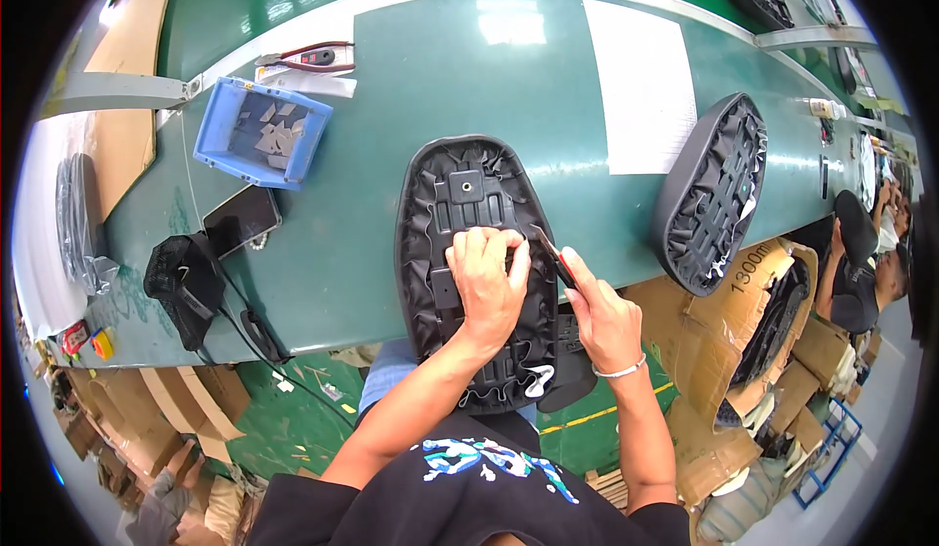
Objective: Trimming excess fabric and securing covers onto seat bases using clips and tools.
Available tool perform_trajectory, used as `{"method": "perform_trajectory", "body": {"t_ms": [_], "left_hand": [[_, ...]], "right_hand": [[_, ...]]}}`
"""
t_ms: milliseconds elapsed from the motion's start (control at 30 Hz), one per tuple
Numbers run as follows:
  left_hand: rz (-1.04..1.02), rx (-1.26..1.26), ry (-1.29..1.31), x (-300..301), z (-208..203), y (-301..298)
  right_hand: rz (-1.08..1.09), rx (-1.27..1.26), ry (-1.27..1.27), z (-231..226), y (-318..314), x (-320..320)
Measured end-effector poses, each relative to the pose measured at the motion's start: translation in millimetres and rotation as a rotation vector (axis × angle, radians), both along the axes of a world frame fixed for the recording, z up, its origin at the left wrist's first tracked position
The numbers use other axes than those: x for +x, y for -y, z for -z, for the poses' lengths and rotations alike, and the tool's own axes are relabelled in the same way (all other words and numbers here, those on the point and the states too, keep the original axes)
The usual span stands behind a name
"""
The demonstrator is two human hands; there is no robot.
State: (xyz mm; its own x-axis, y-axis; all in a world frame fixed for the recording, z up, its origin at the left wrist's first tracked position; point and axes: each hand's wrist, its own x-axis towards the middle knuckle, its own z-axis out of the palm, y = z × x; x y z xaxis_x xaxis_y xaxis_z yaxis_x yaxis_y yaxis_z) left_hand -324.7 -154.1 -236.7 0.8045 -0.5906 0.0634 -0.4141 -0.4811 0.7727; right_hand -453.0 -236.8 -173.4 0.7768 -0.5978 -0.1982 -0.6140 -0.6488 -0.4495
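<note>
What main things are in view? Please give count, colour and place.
Table: 1, green, centre
Near seat: 1, black, across table edge
Paper: 1, white, upper right
Second seat: 1, black, beside paper
Bin: 1, blue, upper left
Pliers: 1, red-handled, behind bin
Phone: 1, black, below bin
Cartons: several, brown, both sides
Hand tool: 1, red-black, over near seat
Left hand: 1, bare, on near seat
Right hand: 1, bare, holding hand tool
</note>
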Motion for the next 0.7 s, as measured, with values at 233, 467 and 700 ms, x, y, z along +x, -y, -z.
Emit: {"method": "perform_trajectory", "body": {"t_ms": [233, 467, 700], "left_hand": [[-0.007, 0.023, 0.032, 1.6, -0.6, 4.2], [0.046, -0.02, -0.124, 11.5, -3.5, -1.3], [0.171, -0.052, -0.248, 30.7, -8.4, -15.9]], "right_hand": [[0.078, 0.053, -0.002, 1.2, -2.5, 1.8], [-0.043, -0.092, -0.119, 4.2, -26.4, -6.0], [0.039, 0.02, 0.211, -5.1, -3.9, 10.4]]}}
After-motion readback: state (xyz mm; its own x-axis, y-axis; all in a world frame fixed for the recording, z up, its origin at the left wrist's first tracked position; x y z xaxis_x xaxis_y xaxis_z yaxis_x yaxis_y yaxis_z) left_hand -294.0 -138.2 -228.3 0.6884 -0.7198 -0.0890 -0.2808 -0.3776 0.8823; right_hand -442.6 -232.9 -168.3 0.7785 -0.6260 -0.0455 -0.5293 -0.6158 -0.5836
